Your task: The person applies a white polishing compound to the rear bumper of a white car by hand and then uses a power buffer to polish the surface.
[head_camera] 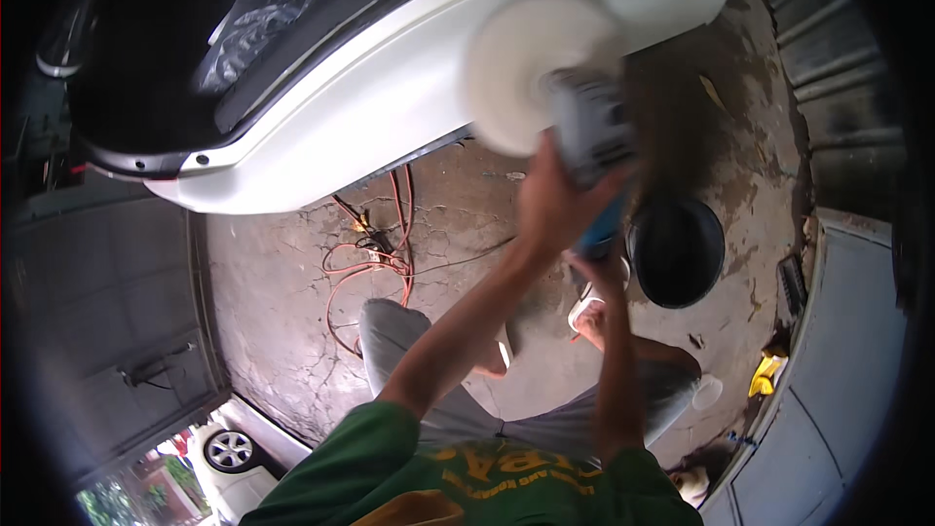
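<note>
Both my hands grip an angle polisher with a grey head and a blue body. Around the body, close behind the head, wraps my left hand. My right hand holds the rear end, partly hidden behind the tool. The large whitish polishing pad is blurred and overlaps the white car bumper; contact cannot be made out. Above the bumper, clear plastic film covers part of the dark opening at the car's rear.
A black bucket stands right of my hands. Orange cord lies looped on the cracked concrete floor, with a thin dark cable running towards the polisher. Grey panels line the right side. A yellow object lies beside them.
</note>
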Demonstrator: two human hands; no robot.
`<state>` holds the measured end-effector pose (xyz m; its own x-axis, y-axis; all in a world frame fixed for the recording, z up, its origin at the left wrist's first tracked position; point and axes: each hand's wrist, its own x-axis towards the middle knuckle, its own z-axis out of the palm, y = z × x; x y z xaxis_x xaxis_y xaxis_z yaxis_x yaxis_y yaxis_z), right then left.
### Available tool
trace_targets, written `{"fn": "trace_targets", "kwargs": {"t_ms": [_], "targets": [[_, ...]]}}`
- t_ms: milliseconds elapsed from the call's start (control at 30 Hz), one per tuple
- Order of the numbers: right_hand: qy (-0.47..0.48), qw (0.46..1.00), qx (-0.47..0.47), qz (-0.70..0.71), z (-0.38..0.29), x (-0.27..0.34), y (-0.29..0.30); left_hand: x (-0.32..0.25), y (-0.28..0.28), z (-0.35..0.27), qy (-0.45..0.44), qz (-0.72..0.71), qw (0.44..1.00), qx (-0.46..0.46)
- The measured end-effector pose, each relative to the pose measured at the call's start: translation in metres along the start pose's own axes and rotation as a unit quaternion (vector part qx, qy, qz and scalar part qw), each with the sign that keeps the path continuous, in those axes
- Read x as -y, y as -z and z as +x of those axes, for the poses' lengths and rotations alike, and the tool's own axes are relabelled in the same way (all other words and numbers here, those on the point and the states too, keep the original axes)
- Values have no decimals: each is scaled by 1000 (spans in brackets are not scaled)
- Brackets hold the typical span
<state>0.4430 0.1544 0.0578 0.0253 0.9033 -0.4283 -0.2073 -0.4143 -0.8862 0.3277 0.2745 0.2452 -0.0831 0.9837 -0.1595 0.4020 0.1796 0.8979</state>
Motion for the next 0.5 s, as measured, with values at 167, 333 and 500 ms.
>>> {"fn": "trace_targets", "kwargs": {"t_ms": [167, 333, 500], "targets": [[80, 996, -34, 22, 30, 55, 37, -20, -61, 42, -87, 9, 996, 5], [156, 987, 22, 40, 40, 29, 34, 3, -62, 40, -170, -7, 985, 3], [215, 976, 25, 8, 32, -15, -26, 41, 10, 10, -185, -60, 976, -95]]}}
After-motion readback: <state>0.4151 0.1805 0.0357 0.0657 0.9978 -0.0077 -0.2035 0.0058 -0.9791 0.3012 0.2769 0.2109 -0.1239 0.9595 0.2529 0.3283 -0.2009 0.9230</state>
